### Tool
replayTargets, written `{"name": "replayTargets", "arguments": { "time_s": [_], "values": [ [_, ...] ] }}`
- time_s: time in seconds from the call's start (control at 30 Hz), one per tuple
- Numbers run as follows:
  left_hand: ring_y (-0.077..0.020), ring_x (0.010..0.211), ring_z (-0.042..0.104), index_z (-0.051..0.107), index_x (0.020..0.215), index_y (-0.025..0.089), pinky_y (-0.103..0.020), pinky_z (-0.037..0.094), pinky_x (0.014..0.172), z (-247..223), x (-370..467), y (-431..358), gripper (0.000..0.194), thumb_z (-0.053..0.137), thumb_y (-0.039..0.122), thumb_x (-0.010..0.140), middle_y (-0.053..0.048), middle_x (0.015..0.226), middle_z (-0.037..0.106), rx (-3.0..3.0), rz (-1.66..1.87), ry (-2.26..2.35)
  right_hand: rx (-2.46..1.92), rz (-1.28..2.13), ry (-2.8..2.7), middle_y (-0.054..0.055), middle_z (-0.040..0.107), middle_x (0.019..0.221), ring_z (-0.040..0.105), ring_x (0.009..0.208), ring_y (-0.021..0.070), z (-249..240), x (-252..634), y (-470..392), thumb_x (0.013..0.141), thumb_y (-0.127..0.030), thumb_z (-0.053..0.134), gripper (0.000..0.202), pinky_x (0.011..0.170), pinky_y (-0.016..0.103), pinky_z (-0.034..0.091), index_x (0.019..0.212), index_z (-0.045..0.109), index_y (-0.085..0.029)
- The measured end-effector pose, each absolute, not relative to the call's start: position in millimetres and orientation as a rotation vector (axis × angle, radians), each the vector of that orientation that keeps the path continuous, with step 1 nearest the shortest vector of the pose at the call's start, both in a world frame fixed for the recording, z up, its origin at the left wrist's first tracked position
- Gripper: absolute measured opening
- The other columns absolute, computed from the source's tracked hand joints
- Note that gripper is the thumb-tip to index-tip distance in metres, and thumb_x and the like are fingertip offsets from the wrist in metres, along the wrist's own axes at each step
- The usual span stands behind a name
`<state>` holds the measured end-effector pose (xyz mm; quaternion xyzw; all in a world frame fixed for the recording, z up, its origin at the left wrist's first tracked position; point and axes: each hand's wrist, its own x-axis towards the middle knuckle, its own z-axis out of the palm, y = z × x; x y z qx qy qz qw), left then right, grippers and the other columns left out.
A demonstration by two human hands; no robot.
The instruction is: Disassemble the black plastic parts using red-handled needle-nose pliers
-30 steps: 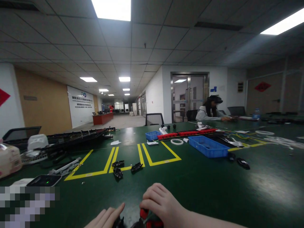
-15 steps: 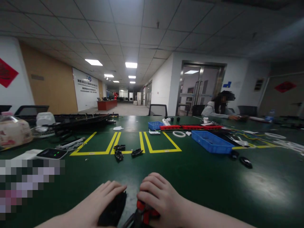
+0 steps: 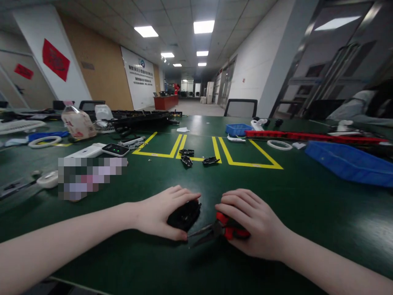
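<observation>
Right hand (image 3: 258, 224) grips red-handled pliers (image 3: 218, 229) — left hand (image 3: 159, 212) holds black part (image 3: 186, 216)

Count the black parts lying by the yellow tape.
3: a rear black part, a second black part just in front of it, and a third black part to their right. Smaller pieces behind them could be hidden.

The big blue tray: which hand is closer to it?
Right: the right hand is left of the big blue tray, on its near side; the left hand is farther left.
</observation>
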<state>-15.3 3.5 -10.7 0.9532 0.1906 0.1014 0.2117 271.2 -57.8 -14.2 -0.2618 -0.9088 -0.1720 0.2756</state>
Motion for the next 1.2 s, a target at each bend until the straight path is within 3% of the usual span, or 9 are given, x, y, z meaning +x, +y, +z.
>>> {"name": "replayTargets", "arguments": {
  "time_s": [0.37, 0.57, 0.63, 0.77, 0.87, 1.07, 1.2],
  "values": [
    [-0.0302, 0.127, 0.049, 0.032, 0.152, 0.016, -0.044, 0.04, 0.109, -6.3, -20.2, 5.5, 0.084, 0.07, 0.034, 0.08, -0.013, 0.146, 0.051, 2.685, 0.26, 0.37, -0.678, -0.496, -2.476, 0.012, 0.068, 0.111, 0.064, 0.099, 0.0243, -12.9, 272.1, -55.1, 0.087, -0.029, 0.061, 0.033, 0.082, 0.04, 0.052, 0.117, 0.059, -0.016],
    [-0.0388, 0.148, 0.026, 0.022, 0.155, 0.018, -0.054, 0.029, 0.117, -6.3, -23.4, 2.0, 0.094, 0.071, 0.046, 0.08, -0.017, 0.165, 0.017, 2.714, 0.237, 0.443, -0.717, -0.501, -2.482, 0.013, 0.069, 0.109, 0.066, 0.095, 0.026, -11.0, 271.9, -54.1, 0.086, -0.026, 0.062, 0.035, 0.079, 0.041, 0.054, 0.119, 0.058, -0.016],
    [-0.0412, 0.148, 0.024, 0.024, 0.154, 0.017, -0.058, 0.028, 0.116, -6.0, -24.1, 0.1, 0.094, 0.071, 0.051, 0.081, -0.019, 0.165, 0.014, 2.723, 0.189, 0.537, -0.727, -0.511, -2.485, 0.012, 0.07, 0.107, 0.066, 0.094, 0.0261, -10.5, 271.8, -54.4, 0.086, -0.027, 0.062, 0.035, 0.078, 0.041, 0.054, 0.119, 0.058, -0.016],
    [-0.0368, 0.136, 0.04, 0.046, 0.133, 0.016, -0.054, 0.034, 0.111, -5.7, -22.2, 0.4, 0.069, 0.071, 0.054, 0.082, -0.019, 0.152, 0.036, 2.698, 0.23, 0.631, -0.757, -0.53, -2.478, 0.012, 0.068, 0.106, 0.065, 0.095, 0.0274, -13.0, 273.2, -54.8, 0.087, -0.028, 0.063, 0.035, 0.077, 0.042, 0.053, 0.12, 0.057, -0.017],
    [-0.0293, 0.122, 0.05, 0.052, 0.118, 0.016, -0.045, 0.04, 0.103, -5.5, -19.1, 2.0, 0.05, 0.071, 0.048, 0.084, -0.014, 0.136, 0.052, 2.656, 0.305, 0.617, -0.791, -0.54, -2.461, 0.013, 0.067, 0.108, 0.065, 0.097, 0.0295, -16.0, 275.3, -53.9, 0.087, -0.028, 0.062, 0.037, 0.077, 0.044, 0.052, 0.122, 0.056, -0.017],
    [-0.0221, 0.111, 0.056, 0.056, 0.12, 0.015, -0.036, 0.044, 0.096, -3.6, -13.9, -4.2, 0.039, 0.069, 0.033, 0.088, -0.009, 0.12, 0.061, 2.539, 0.394, 0.545, -0.851, -0.517, -2.464, 0.011, 0.066, 0.108, 0.065, 0.096, 0.0291, -13.2, 277.6, -52.0, 0.088, -0.025, 0.061, 0.038, 0.074, 0.043, 0.052, 0.125, 0.054, -0.022],
    [-0.0169, 0.094, 0.06, 0.058, 0.118, 0.013, -0.028, 0.047, 0.081, -3.3, -11.6, -8.8, 0.028, 0.061, 0.023, 0.093, -0.006, 0.103, 0.064, 2.452, 0.407, 0.483, -0.843, -0.447, -2.481, 0.009, 0.065, 0.106, 0.065, 0.09, 0.0252, -10.6, 280.3, -52.2, 0.088, -0.028, 0.062, 0.037, 0.07, 0.04, 0.054, 0.123, 0.054, -0.021]
  ]
}}
